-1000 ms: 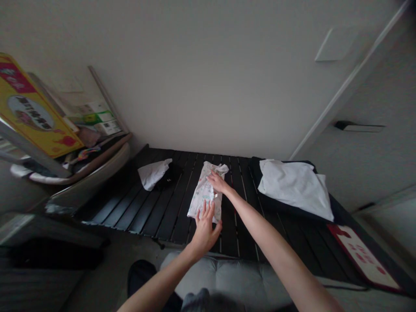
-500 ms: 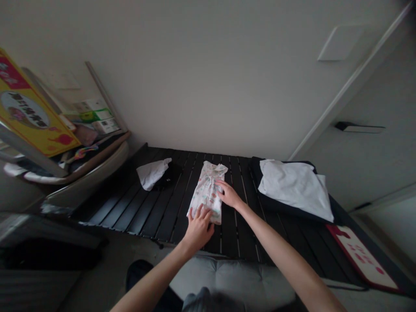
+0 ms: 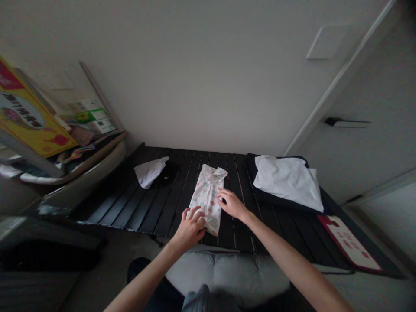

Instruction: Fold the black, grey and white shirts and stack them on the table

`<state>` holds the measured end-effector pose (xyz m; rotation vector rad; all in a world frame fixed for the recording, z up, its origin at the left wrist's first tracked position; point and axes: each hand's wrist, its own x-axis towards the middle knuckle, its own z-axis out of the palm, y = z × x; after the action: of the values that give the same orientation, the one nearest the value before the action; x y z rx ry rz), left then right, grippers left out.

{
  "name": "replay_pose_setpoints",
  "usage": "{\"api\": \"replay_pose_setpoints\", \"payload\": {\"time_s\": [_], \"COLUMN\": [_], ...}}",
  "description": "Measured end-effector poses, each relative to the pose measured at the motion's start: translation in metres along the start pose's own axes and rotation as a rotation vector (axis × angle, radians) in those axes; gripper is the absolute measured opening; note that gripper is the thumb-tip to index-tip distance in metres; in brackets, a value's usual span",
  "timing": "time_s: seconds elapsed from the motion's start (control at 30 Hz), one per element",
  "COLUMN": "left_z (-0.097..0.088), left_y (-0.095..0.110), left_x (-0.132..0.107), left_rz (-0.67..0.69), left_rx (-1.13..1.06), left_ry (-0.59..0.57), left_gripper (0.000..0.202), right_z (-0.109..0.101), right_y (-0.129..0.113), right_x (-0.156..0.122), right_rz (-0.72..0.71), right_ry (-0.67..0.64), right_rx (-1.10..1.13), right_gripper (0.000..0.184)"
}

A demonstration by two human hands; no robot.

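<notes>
A white patterned garment (image 3: 208, 195), folded into a narrow strip with its collar at the far end, lies on the black slatted table (image 3: 162, 208). At its near left corner is my left hand (image 3: 191, 225), fingers apart and bent over the edge of the cloth. My right hand (image 3: 233, 204) is at the garment's right edge with its fingers spread, the fingertips over the cloth. Neither hand grips it. Whether the fingertips press on the fabric, I cannot tell.
Left on the table are a white cloth (image 3: 151, 171) and a black item (image 3: 166, 175). At right, white folded clothing (image 3: 287, 182) lies on dark fabric, near a red-and-white board (image 3: 351, 242). A yellow box (image 3: 35, 117) stands far left; a grey cushioned seat (image 3: 227, 273) is in front.
My left hand has slid back toward the garment's near left corner, and its near end now shows. My right hand has shifted slightly right and nearer, off the middle of the cloth.
</notes>
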<state>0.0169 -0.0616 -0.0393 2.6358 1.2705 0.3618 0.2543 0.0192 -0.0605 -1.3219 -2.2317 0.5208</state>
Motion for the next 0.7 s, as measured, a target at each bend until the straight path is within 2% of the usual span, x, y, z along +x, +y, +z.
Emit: {"api": "replay_pose_setpoints", "payload": {"time_s": [0.07,0.17,0.33,0.4,0.53,0.7], "left_z": [0.003,0.006,0.004,0.002,-0.006,-0.014], "left_y": [0.005,0.006,0.005,0.005,0.002,-0.005], "left_x": [-0.008,-0.014,-0.014,-0.014,-0.017,-0.021], "left_rz": [0.038,0.054,0.057,0.059,0.111,0.188], "left_rx": [-0.040,-0.104,-0.134,-0.132,-0.123,-0.092], "left_ry": [-0.016,-0.034,-0.053,-0.057,-0.090,-0.091], "left_gripper": [0.020,0.026,0.029,0.027,0.027,0.034], "right_z": [-0.001,0.000,0.009,0.015,0.027,0.020], "right_y": [0.012,0.026,0.024,0.018,0.009,0.003], "right_x": [0.013,0.037,0.079,0.092,0.102,0.075], "right_rz": [0.071,0.176,0.265,0.216,0.017,-0.057], "right_ry": [0.056,0.037,-0.011,-0.026,-0.097,0.028], "right_rx": [-0.074,-0.161,-0.218,-0.200,-0.105,-0.010], "right_gripper": [0.024,0.030,0.054,0.059,0.055,0.051]}}
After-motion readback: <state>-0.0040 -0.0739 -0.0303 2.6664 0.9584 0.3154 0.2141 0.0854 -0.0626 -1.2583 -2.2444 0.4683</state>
